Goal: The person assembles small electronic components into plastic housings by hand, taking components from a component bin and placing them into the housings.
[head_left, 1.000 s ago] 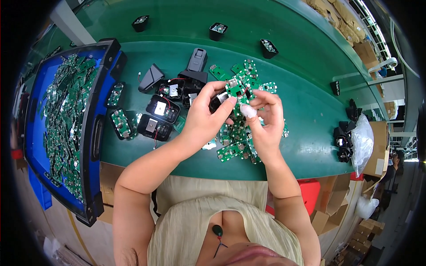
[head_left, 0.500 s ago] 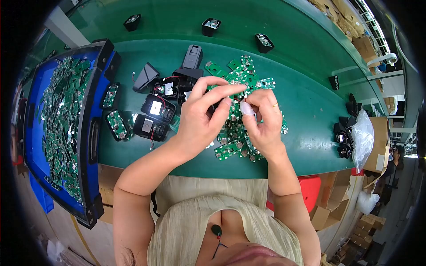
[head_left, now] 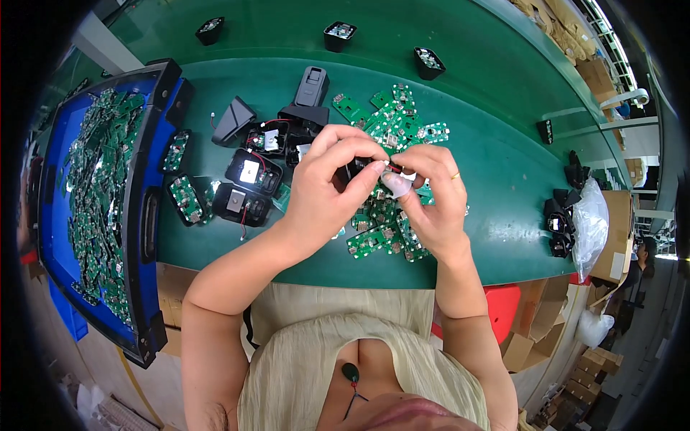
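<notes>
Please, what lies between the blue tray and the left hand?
In the head view: black-framed green boards beside the blue tray, then open black cases, then a partly hidden green board by the left hand.

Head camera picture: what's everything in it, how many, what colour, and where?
Worktable: one, green, across the middle
Tray: one, blue with black rim, left
Circuit boards: many, green, in the tray and near the hands
Open housings: several, black, left of the hands
Shell parts: at least two, grey, behind the open housings
Small cups: at least four, black, along the far side
Clear bag: one, transparent, right end
Cardboard boxes: several, brown, right and below the table
Stool-like object: one, red, below the table
Garment: one, pale beige, bottom centre
Left hand: one, bare, centre, holding a dark housing
Right hand: one, white-covered thumb, beside the left
</notes>
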`<state>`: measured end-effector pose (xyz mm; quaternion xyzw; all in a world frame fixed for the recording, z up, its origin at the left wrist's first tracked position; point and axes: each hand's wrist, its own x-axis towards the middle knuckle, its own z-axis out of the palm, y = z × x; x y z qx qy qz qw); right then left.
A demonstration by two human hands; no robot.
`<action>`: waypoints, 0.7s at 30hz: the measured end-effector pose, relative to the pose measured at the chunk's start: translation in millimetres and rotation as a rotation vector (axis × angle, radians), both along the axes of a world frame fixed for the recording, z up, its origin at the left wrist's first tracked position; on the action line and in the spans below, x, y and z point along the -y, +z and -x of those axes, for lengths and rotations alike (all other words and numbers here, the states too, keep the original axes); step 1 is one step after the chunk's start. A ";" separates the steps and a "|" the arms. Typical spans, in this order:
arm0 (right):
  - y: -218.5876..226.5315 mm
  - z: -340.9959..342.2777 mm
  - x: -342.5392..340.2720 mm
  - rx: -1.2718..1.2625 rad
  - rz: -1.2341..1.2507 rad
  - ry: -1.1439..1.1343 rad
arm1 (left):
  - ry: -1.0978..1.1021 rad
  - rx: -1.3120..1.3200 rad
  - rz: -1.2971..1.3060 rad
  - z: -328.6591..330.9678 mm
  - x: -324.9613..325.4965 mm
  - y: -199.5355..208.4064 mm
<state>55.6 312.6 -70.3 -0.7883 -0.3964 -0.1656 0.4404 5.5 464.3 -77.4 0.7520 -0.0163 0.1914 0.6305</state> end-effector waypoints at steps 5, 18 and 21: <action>-2.0 -4.0 3.0 0.090 -0.060 0.072 | -0.083 -0.083 0.159 -0.7 2.2 -1.2; 1.2 -0.6 5.3 -0.237 -0.100 0.088 | 0.026 0.099 -0.117 3.2 5.3 2.0; -0.2 -0.6 5.2 -0.324 -0.141 0.108 | 0.033 0.124 -0.195 2.7 3.9 1.2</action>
